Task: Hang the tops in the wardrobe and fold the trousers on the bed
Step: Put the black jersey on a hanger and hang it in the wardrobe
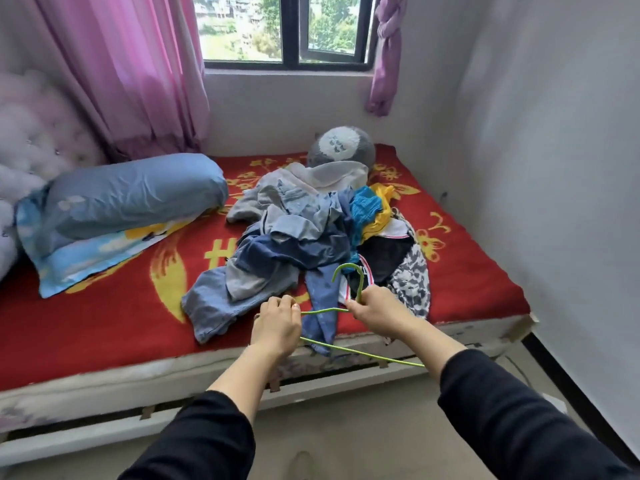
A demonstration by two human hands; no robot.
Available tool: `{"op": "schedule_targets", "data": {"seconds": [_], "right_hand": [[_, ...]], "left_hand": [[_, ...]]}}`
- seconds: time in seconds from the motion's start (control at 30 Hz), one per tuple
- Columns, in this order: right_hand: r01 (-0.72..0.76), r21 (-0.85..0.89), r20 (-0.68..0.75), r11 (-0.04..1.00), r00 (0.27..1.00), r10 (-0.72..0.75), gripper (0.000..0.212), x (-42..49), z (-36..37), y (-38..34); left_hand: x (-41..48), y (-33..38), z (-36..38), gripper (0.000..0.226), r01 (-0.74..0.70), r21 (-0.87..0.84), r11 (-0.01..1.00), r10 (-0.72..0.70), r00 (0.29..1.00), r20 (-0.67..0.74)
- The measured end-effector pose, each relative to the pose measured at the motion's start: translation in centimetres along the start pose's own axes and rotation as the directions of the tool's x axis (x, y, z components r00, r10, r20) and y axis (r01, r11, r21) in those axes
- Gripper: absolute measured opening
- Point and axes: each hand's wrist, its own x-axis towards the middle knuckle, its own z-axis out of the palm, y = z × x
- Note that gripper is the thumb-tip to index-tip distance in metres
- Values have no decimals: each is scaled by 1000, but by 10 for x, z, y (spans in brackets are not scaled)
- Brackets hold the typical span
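Through the head camera I am looking down at a bed covered with a red blanket that is carrying yellow flower patterns. My two arms, in black sleeves, are reaching forward over its near edge.

The left hand is gripping the left end of a green hanger, with the fingers curling round the wire there. The right hand is pinching the hanger's neck just below the hook, fingers pressed together on it. The hook is pointing up and away from me, and the long lower bar is running out under my right wrist towards the right. The hanger is hanging in the air above the bed's near edge, just in front of the clothes.

The pile of clothes is lying in the middle of the bed, beyond my hands. Pale blue jeans are sprawling at its near left. A bright blue knit and a yellow garment are showing at its far right, and a black-and-white patterned piece is lying near right.

A grey round plush toy is sitting at the far side, touching the pile. A blue pillow is lying to the left, well apart from the hanger. Pink curtains are hanging beside the window.
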Motion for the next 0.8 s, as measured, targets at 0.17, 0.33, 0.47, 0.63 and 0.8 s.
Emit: {"op": "schedule_targets", "data": {"seconds": [0.17,0.33,0.47,0.63,0.8], "right_hand": [[-154,57,-24,986,988,155,50,80,-18,37],[-326,126,-9,937,944,330,48,129,-29,101],[-469,154,-28,870,878,478,42,166,-41,159],[-539,212,12,815,835,550,33,230,-49,232],[-552,262,50,792,827,560,25,302,-51,303]], "left_hand": [[100,21,25,31,-23,-2,1000,23,996,85],[173,51,69,44,-69,57,996,56,976,212],[217,82,109,28,-77,53,996,58,957,286],[272,113,176,27,13,15,1000,-18,931,364],[328,144,250,29,264,-15,964,-231,868,440]]}}
